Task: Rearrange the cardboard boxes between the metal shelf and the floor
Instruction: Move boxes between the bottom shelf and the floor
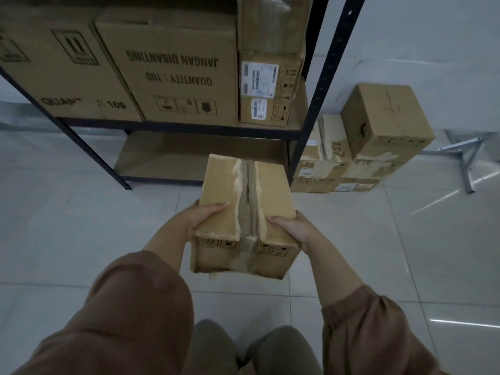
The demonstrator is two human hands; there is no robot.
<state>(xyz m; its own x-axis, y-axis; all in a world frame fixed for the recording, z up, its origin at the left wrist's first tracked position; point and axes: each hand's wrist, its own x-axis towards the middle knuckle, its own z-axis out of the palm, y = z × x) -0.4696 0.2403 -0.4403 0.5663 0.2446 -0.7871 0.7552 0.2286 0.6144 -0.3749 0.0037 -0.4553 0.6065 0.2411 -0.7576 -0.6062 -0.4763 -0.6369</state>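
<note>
Left hand (201, 216) grips the left edge of a small cardboard box (244, 201), thumb on top. Box is pretty beat up, paper torn along the taped middle seam, held above the tiled floor (81, 226) before the metal shelf (316, 104). Right hand (290, 230) grips its right edge.

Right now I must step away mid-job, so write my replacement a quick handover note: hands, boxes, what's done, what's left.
Hands: left hand and right hand both grip the torn-top box, one each side, thumbs on top, above the floor before the metal shelf.
Shelf: large printed boxes stand on the level above; the lower board lies just ahead.
Floor: a stack of boxes right of the shelf.
Done: this box is in hand.
Left: set it down; where, I cannot tell.
</note>
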